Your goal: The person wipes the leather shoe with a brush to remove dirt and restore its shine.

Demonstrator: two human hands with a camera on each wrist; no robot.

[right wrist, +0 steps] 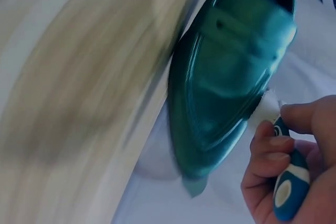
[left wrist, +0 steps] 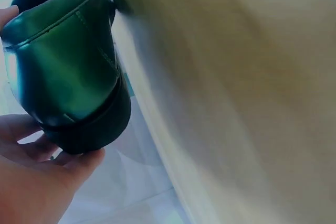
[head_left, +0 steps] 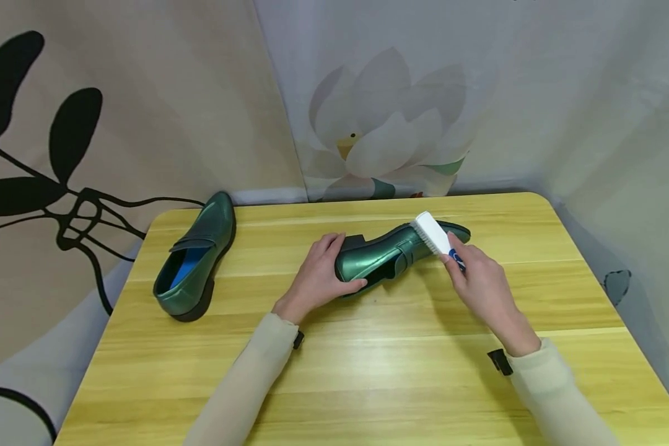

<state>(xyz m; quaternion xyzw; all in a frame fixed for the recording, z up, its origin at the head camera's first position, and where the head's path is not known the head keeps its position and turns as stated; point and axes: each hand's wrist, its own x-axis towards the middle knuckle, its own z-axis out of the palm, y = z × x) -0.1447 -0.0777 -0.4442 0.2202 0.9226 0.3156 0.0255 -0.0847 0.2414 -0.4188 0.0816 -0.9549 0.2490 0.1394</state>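
A metallic green loafer (head_left: 368,257) lies tilted on its side at the middle of the table, toe to the right. My left hand (head_left: 320,272) grips its heel end, with the thumb at the opening; the left wrist view shows the loafer's back and dark heel (left wrist: 100,129) close up. In my right hand (head_left: 482,282) is a white-headed brush (head_left: 432,232), its bristles against the side of the loafer near the toe. Fingers wrap the brush's blue-and-white handle (right wrist: 294,192) in the right wrist view, where the head is partly hidden behind the loafer.
A second green loafer (head_left: 214,226) with a blue insole stands upright at the table's back left. The wooden table (head_left: 390,371) ends just behind both loafers, against a patterned curtain (head_left: 201,111).
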